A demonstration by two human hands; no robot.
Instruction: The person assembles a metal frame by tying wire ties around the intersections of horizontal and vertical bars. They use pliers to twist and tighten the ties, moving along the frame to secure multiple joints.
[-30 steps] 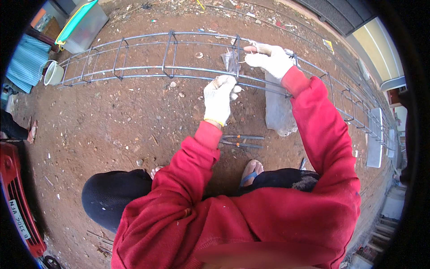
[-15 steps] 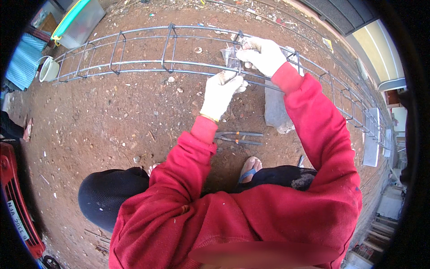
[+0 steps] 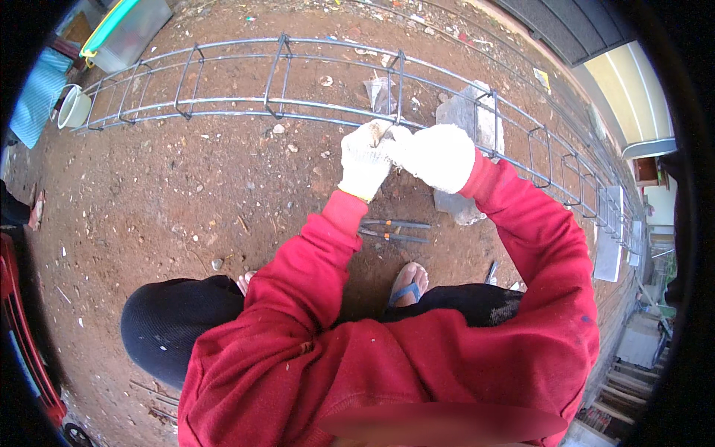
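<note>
Gloved fingers [image 3: 402, 144] of both hands are bent and drawn together at the near lower rod of a steel reinforcing cage [image 3: 283, 39]; whether they grasp wire, the rod or nothing cannot be told. The left hand [image 3: 363, 158] lies just below the rod, close to the foot of a stirrup [image 3: 400, 86]; the right hand [image 3: 439, 158] meets it from the right, its back turned to the camera and concealing its grip.

Containers: at upper left, a translucent plastic box [image 3: 135, 41] bears a green lid with a yellow clasp; its contents are indistinct. Just beyond the cage's left end stands a white bucket [image 3: 74, 109], tilted in view, its handle to the left and its contents not discernible. A clear plastic bag [image 3: 380, 95] appears behind the near rods, beside the stirrup; what it holds cannot be made out.

Orientation: the cage lies ahead of the person, its long axis running left to right, bowed by the lens, from near the bucket to a pale block [image 3: 609, 242] at right. Its stirrups stand across this axis. A grey stone slab [image 3: 456, 207] lies beneath the cage, partly covered by the right hand.
</note>
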